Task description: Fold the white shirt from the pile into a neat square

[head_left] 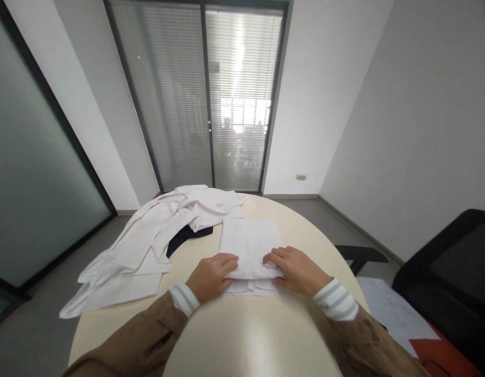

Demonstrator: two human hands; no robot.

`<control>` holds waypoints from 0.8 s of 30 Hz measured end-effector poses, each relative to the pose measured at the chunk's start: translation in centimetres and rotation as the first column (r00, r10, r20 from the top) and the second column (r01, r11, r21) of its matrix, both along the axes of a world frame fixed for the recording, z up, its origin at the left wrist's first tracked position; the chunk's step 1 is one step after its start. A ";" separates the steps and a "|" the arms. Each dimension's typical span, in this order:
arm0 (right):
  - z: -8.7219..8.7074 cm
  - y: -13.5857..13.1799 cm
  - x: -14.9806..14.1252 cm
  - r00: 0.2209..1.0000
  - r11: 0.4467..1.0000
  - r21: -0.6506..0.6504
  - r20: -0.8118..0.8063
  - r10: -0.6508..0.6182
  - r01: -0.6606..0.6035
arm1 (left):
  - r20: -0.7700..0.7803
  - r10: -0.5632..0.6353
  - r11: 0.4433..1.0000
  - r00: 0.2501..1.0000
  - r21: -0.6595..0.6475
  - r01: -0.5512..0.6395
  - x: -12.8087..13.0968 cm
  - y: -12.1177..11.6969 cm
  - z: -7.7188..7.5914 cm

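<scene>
A folded white garment lies flat on the round cream table in front of me. My left hand grips its near left edge, fingers curled over the fabric. My right hand holds the near right edge the same way, fingers bent onto the cloth. Both hands lift or fold a layer at the near end, with a lower layer showing beneath. I wear brown sleeves with striped cuffs.
A heap of unfolded white garments covers the table's left side and hangs over its edge, with a dark garment under it. A black chair stands at the right, papers below it. Glass doors with blinds are ahead.
</scene>
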State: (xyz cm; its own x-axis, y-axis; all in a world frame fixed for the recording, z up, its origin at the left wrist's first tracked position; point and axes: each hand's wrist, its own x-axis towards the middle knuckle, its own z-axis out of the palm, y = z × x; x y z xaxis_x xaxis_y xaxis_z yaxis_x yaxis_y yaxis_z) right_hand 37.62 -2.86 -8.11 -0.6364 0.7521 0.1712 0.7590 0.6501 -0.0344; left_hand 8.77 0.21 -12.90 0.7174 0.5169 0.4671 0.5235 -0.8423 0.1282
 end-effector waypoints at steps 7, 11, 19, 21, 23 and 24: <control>-0.7 -0.1 -1.6 0.994 0.991 0.127 0.099 -0.056 0.043 | -0.085 0.112 0.986 0.990 0.135 -0.099 0.7 -0.6 0.5; -0.7 -0.1 -2.1 0.983 0.978 0.185 0.137 -0.126 0.099 | -0.097 0.173 0.955 0.980 0.259 -0.143 0.9 -0.5 0.6; -0.4 -0.9 -2.7 0.995 0.998 -0.038 0.086 -0.045 0.049 | -0.232 0.013 0.992 0.973 0.128 0.018 0.9 -1.1 1.4; -0.4 -0.8 -2.8 0.996 0.997 -0.075 0.089 0.003 0.003 | -0.243 -0.042 0.985 0.969 0.152 0.080 1.0 -1.0 1.2; -0.4 -0.7 -2.9 0.994 0.993 -0.111 0.100 0.051 -0.039 | -0.272 -0.083 0.968 0.959 0.208 0.142 1.1 -0.8 1.0; -0.4 -0.7 -2.8 0.993 0.991 -0.121 0.099 0.066 -0.054 | -0.287 -0.093 0.959 0.953 0.234 0.163 1.2 -0.8 0.9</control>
State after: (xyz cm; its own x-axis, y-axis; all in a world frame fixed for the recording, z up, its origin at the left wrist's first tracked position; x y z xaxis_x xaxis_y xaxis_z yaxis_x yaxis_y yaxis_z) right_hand 34.78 -3.54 -8.56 -0.6908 0.7229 0.0154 0.7221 0.6908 -0.0375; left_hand 9.93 -0.56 -11.99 0.8868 0.3031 0.3489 0.3940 -0.8904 -0.2278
